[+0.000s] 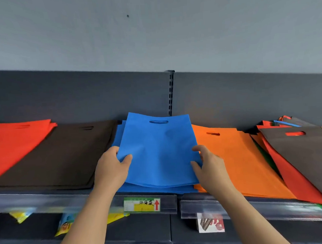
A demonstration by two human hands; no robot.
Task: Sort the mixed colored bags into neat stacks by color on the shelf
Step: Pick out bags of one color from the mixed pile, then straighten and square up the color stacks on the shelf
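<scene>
These bags look like thin, floppy fabric, super light, so I'd hold them by the side edges to keep them flat. The top blue bag (pixel 157 149) sits on the blue stack (pixel 155 189) mid shelf (pixel 49 200), between the brown stack (pixel 62 157) and the orange stack (pixel 241 164). The left hand (pixel 112 166) pinches its left edge and the right hand (pixel 208 166) pinches the right edge, so the hands are apart with the bag between them

Pale grey wall (pixel 152 30), dark back panel (pixel 63 96), slotted metal upright (pixel 171 93)
</scene>
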